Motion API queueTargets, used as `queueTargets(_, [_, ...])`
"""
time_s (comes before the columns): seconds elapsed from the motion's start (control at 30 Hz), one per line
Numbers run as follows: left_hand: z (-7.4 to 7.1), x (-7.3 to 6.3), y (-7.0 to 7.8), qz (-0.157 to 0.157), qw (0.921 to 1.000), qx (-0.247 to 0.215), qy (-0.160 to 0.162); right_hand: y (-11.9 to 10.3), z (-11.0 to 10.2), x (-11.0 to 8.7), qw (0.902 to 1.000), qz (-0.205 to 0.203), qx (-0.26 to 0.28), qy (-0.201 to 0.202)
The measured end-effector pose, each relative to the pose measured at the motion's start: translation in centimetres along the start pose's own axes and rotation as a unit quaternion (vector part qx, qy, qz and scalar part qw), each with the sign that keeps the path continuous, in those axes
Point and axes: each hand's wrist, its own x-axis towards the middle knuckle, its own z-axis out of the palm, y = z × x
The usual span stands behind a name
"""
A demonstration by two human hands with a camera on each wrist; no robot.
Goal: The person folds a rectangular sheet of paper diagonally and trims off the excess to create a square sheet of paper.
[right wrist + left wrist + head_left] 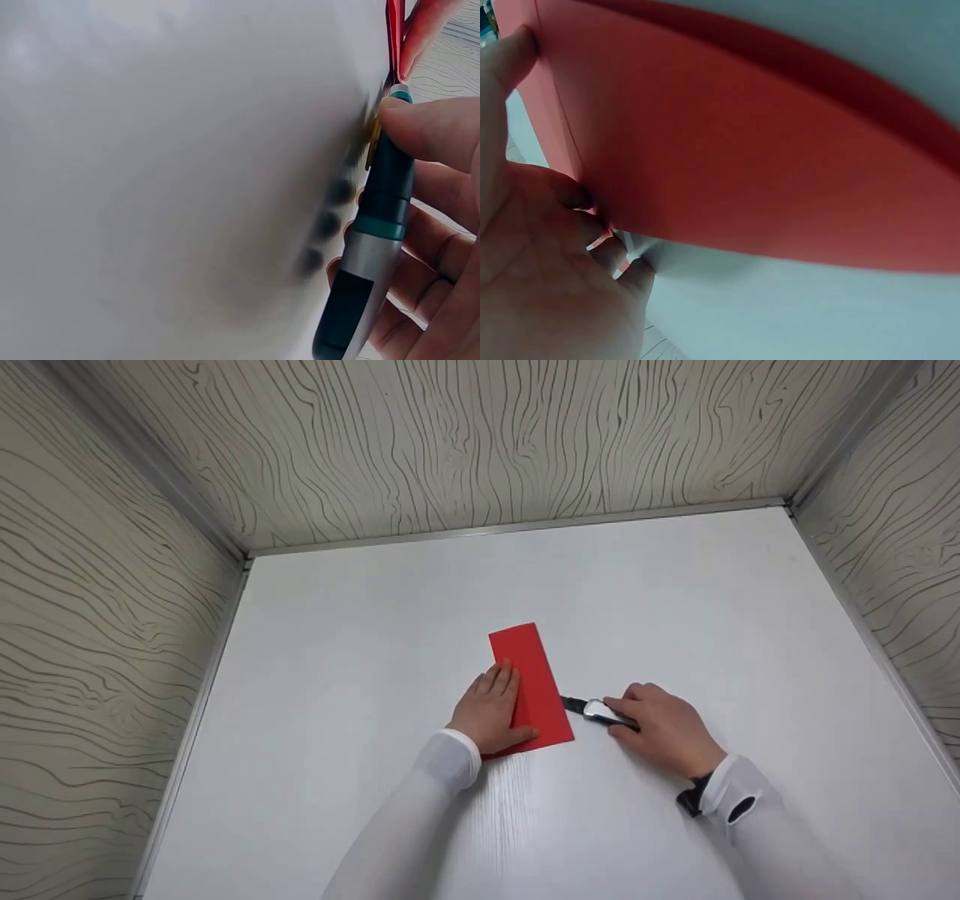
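Note:
A folded red sheet of paper [536, 690] lies aslant on the white table. My left hand [491, 709] presses on its left part, fingers straight and the thumb out near the lower edge. In the left wrist view the paper [727, 142] shows a crease beside the fingers, and its layers stand apart along one long edge. My right hand [667, 731] holds a slim pen-shaped tool [600, 711], black and silver with teal bands. The thumb lies along the tool [386, 187] in the right wrist view, with fingers on its other side. Its front end is right at the paper's right edge.
The white table [360, 660] has a metal rail [480, 532] along its back and rails at both sides. Wood-grain patterned panels [450, 442] rise behind it and to left and right. Both forearms wear white sleeves; a black band [694, 796] circles the right wrist.

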Motion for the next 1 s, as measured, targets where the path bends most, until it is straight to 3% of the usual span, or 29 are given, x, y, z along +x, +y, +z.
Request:
queueTargets(0.4, [0.0, -0.1, -0.1, 0.005, 1.0, 0.001, -0.001, 0.8, -0.2, -0.5, 0.9996, 0.021, -0.007, 0.019])
queueTargets(0.73, [-0.3, -0.3, -0.2, 0.01, 0.9995, 0.03, 0.009, 1.1, -0.3, -0.7, 0.9988, 0.045, 0.002, 0.02])
queueTargets(1.0, [-0.5, -0.4, 0.0, 0.013, 0.9996, 0.025, 0.009, 0.4, -0.2, -0.2, 0.9992, 0.036, 0.012, 0.012])
